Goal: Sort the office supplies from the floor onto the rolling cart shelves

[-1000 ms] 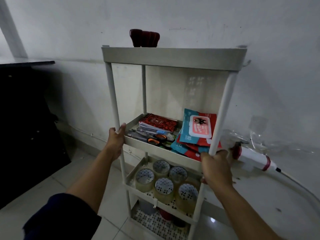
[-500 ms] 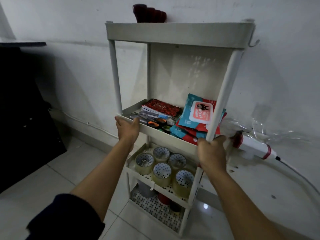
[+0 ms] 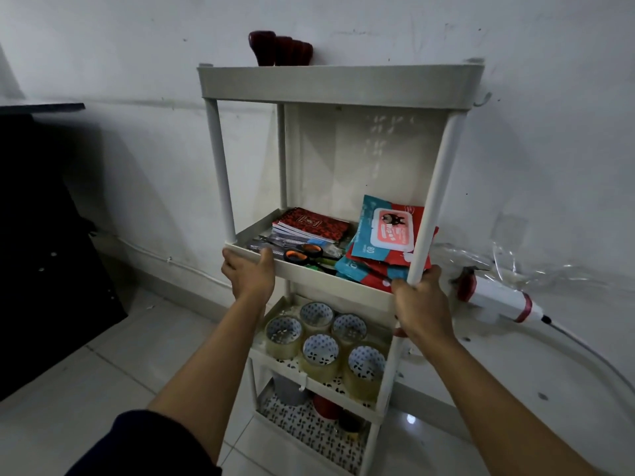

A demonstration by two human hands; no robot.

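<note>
While gripping the cart point(image 3: 340, 84), left hand point(image 3: 250, 274), right hand point(image 3: 422, 304).

Off-white rolling cart point(image 3: 340, 84) at frame centre, lower shelves perforated in a dark speckled pattern. Dark red knobbed objects point(image 3: 280, 51) on top. Red patterned notebook point(image 3: 311, 224), orange-and-black scissors point(image 3: 302, 253), teal-and-red wipes packs point(image 3: 385, 242) with pink label. Clear yellowish tape rolls point(image 3: 321, 352). Navy sleeve point(image 3: 144, 444) at lower left.
</note>
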